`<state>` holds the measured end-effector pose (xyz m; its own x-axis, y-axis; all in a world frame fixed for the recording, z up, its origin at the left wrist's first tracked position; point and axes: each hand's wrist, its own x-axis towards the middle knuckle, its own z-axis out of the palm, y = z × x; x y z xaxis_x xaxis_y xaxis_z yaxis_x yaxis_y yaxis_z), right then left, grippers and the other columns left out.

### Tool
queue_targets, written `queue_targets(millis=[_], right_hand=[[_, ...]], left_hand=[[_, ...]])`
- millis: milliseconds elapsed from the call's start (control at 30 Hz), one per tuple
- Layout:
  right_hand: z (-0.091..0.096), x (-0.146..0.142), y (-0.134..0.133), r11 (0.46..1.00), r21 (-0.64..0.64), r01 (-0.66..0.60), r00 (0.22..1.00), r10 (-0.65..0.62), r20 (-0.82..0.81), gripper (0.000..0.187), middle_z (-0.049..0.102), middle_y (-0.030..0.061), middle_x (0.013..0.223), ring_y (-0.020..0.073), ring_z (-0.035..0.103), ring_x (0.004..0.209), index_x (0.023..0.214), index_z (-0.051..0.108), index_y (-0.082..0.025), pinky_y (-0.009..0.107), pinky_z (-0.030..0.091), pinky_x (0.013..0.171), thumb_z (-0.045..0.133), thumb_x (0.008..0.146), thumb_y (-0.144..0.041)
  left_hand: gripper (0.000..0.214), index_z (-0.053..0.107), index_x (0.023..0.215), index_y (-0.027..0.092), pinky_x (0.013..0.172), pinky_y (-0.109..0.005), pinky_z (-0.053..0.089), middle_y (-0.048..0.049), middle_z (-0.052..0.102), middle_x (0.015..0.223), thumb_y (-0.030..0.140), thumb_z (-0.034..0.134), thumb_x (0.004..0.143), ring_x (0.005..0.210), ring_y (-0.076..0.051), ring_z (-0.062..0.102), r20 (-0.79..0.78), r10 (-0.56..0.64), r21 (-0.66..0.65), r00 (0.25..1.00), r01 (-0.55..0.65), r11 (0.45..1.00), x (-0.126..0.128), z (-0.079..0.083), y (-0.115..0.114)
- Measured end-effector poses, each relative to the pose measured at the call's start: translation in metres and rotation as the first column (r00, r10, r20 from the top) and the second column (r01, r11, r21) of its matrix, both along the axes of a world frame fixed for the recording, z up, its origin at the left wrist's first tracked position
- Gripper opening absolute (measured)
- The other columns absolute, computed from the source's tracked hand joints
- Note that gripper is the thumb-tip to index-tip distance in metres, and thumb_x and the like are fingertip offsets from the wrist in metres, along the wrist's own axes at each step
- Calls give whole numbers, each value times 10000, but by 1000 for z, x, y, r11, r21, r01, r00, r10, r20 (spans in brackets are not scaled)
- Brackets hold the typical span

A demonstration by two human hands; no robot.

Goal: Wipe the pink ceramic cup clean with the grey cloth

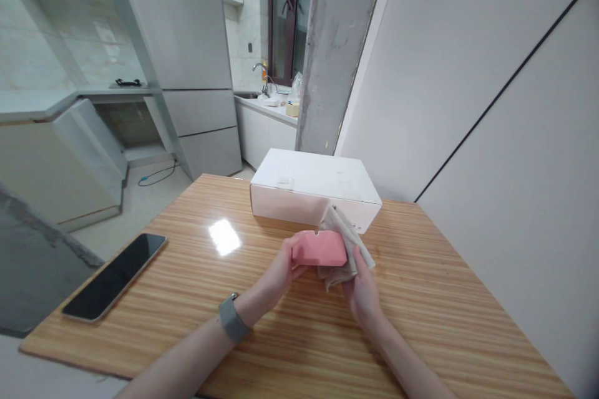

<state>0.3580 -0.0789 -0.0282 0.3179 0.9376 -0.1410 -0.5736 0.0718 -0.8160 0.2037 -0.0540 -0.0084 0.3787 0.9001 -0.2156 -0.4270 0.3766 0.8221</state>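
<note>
My left hand grips the left end of a pink rounded plastic case, which has a small notch in its top edge. My right hand holds a crumpled beige cloth against the case's right end. Both hands are above the wooden table, just in front of a white cardboard box. The cloth touches the box's front corner or hangs very close to it. A grey watch band circles my left wrist.
A black smartphone lies face up near the table's left edge. The table's right side meets a white wall. Beyond the table stand a concrete pillar, a grey refrigerator and a kitchen counter with a faucet.
</note>
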Motion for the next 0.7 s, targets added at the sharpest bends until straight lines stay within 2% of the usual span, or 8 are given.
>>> queue_targets(millis=[67,200,267,433,567,633,700], right_hand=[[4,8,4,1000,11,0,1000,0,12,389,790,31,1024,260,688,1086,1026,754,-220,334,604,821,705,782,-519],[11,20,9,999,-26,21,1000,-21,8,395,787,27,1037,269,674,1111,996,757,-217,365,568,904,675,791,-544],[16,21,9,999,-33,35,999,-35,-7,389,780,24,1064,279,671,1114,988,756,-222,388,554,932,679,782,-542],[30,10,-1,999,34,-31,997,33,-67,423,760,33,1128,292,628,1187,1037,745,-244,413,535,968,686,764,-562],[39,1,-8,991,80,-105,991,111,-77,455,746,46,1162,303,603,1221,1060,742,-250,433,524,983,662,775,-595],[39,-1,-10,989,82,-122,989,128,-71,472,747,53,1157,301,600,1225,1068,740,-243,432,523,985,670,769,-601],[37,-1,-10,989,78,-127,989,132,-62,487,749,59,1150,298,601,1224,1076,737,-236,430,525,983,678,763,-605]], left_hand=[[376,667,1175,240,1027,-346,408,-36,669,1223,448,530,893,1231,-239,539,66,-78,21,995,77,997,-1,4,0],[396,646,1235,222,1073,-356,376,-64,653,1258,362,642,865,1222,-246,554,131,-166,129,977,150,980,-2,13,-6],[421,639,1235,194,1081,-378,373,-100,642,1265,342,691,844,1209,-254,562,116,-150,175,982,128,976,-2,14,-9],[495,596,1237,204,1017,-366,412,-108,622,1275,380,738,796,1186,-247,562,157,31,180,987,-59,982,2,3,-10],[622,520,1333,266,1076,-368,363,-79,544,1401,511,702,790,1291,-246,488,310,-45,135,950,2,991,4,1,-13],[663,502,1353,265,1090,-390,351,-85,544,1402,510,716,776,1308,-264,475,334,-73,142,940,27,990,4,3,-14],[667,514,1342,242,1077,-402,365,-101,577,1355,469,744,759,1278,-277,501,317,-50,154,947,0,988,4,5,-14]])
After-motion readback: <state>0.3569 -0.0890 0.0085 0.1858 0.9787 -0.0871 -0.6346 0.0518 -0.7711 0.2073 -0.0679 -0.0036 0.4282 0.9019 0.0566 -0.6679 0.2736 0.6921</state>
